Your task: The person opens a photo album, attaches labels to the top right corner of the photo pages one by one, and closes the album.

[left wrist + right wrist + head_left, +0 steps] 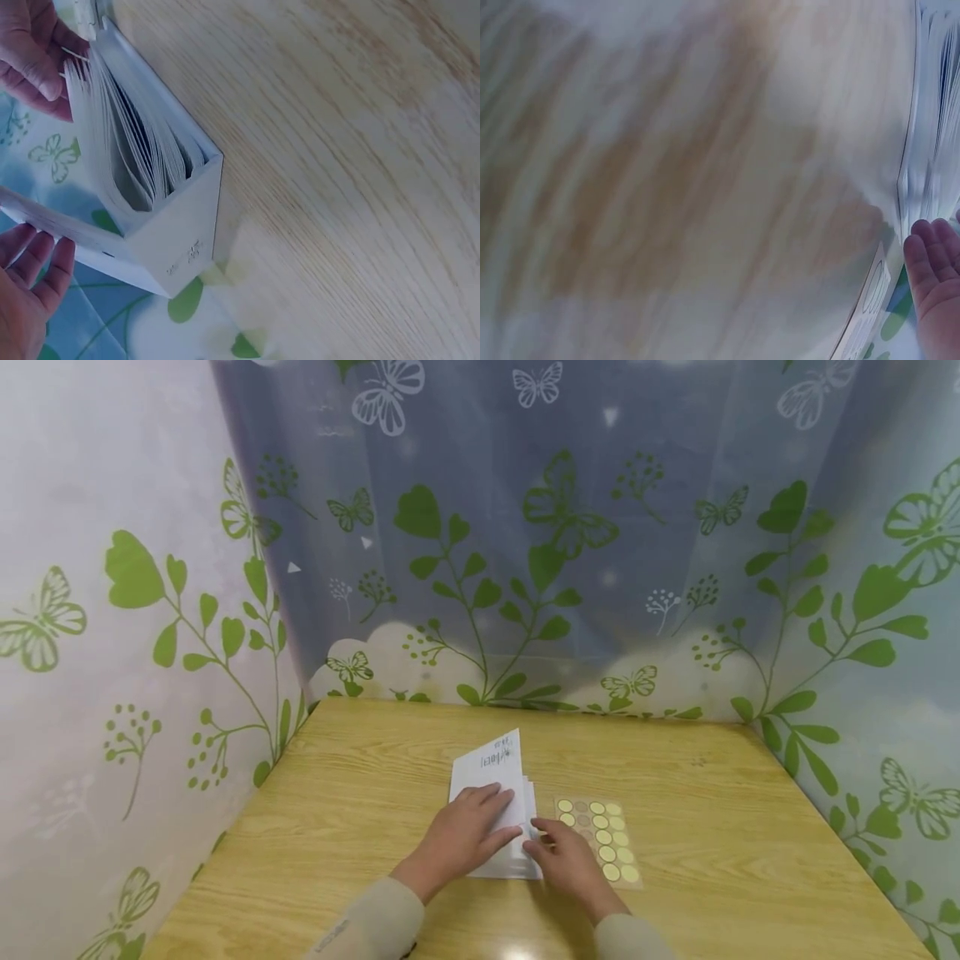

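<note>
A thick white book [487,766] stands partly spread on the wooden table, dark characters on its cover. Its fanned pages [150,150] and squared spine [176,240] show in the left wrist view. My left hand [467,831] lies on the cover with its fingers extended and thumb spread toward the page edge. At the book's right side, my right hand [566,858] pinches the edges of some pages between thumb and fingers. In the right wrist view its fingers [922,262] come up close to the book's edge.
A clear sheet of round yellow stickers [604,853] lies right of the book, partly behind the right hand. The wood-grain table [360,777] meets a curtain [480,577] printed with leaves and butterflies, which encloses the back and sides.
</note>
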`<state>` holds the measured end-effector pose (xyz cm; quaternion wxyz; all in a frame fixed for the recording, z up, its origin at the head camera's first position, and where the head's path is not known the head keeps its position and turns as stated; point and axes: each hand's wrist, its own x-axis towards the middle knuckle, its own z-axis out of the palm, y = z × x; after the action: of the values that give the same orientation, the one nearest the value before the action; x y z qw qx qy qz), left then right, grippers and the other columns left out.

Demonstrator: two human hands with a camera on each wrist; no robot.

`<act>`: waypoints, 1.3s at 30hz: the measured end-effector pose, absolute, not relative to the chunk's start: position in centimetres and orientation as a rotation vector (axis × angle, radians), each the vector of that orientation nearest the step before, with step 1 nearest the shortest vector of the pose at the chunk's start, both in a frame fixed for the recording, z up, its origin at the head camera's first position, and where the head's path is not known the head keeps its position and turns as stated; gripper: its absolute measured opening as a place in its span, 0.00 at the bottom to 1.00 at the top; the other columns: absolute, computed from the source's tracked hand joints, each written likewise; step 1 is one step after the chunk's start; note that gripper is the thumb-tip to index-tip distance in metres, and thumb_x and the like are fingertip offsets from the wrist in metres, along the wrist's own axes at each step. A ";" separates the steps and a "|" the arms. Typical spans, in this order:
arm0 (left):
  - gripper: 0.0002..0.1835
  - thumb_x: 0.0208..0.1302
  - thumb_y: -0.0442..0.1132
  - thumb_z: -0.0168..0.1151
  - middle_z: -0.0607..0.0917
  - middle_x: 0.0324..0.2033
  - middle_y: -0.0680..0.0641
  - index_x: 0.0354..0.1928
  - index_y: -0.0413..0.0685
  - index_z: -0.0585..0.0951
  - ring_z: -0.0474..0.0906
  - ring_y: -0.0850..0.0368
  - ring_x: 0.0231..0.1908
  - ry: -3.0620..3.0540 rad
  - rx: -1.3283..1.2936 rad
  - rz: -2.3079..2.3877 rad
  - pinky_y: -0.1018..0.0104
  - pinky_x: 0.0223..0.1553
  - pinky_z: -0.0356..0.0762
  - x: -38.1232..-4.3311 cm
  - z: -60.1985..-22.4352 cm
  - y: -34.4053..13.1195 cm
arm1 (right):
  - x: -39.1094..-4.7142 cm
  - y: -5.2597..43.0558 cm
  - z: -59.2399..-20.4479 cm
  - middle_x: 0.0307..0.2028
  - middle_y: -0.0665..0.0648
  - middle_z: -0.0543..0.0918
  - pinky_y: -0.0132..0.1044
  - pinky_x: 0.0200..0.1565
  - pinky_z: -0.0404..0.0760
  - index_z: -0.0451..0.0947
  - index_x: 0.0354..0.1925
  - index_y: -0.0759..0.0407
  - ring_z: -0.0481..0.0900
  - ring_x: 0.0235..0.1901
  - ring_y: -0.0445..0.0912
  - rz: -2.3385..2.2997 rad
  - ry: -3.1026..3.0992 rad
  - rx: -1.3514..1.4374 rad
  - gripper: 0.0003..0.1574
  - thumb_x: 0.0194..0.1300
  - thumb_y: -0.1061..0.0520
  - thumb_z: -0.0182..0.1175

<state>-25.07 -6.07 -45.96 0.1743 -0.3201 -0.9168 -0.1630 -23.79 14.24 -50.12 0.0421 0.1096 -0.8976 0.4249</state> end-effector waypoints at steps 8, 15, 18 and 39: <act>0.29 0.74 0.53 0.53 0.75 0.64 0.40 0.68 0.43 0.72 0.71 0.45 0.64 -2.541 -0.876 -0.714 0.51 0.65 0.69 -24.9 -45.3 -6.7 | -24.1 13.5 -50.1 0.50 0.69 0.81 0.58 0.52 0.78 0.76 0.56 0.71 0.81 0.48 0.62 1.193 -2.756 0.345 0.25 0.65 0.57 0.64; 0.28 0.72 0.46 0.57 0.77 0.62 0.40 0.69 0.39 0.70 0.73 0.45 0.62 -2.463 -0.800 -0.860 0.52 0.62 0.72 -24.4 -44.8 -7.7 | -24.4 12.9 -50.4 0.49 0.68 0.81 0.57 0.54 0.77 0.75 0.58 0.72 0.80 0.49 0.61 1.166 -2.819 0.226 0.28 0.64 0.58 0.65; 0.27 0.71 0.44 0.59 0.79 0.60 0.41 0.68 0.39 0.71 0.78 0.47 0.57 -2.422 -0.746 -0.948 0.57 0.51 0.81 -24.2 -44.7 -8.2 | -24.5 12.8 -50.4 0.50 0.69 0.80 0.58 0.56 0.76 0.74 0.58 0.72 0.78 0.52 0.63 1.171 -2.831 0.193 0.28 0.64 0.57 0.64; 0.22 0.69 0.32 0.57 0.84 0.51 0.39 0.64 0.36 0.75 0.85 0.49 0.44 -2.275 -0.369 -1.487 0.65 0.41 0.84 -23.4 -44.0 -13.2 | -24.6 12.3 -50.5 0.56 0.70 0.77 0.59 0.62 0.69 0.75 0.59 0.71 0.73 0.59 0.65 1.159 -2.872 0.160 0.29 0.64 0.56 0.65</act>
<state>-23.43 -13.23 -44.01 0.1982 -0.1321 -0.8129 -0.5314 -24.55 12.29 -50.55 0.0204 0.0515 -0.9258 0.3738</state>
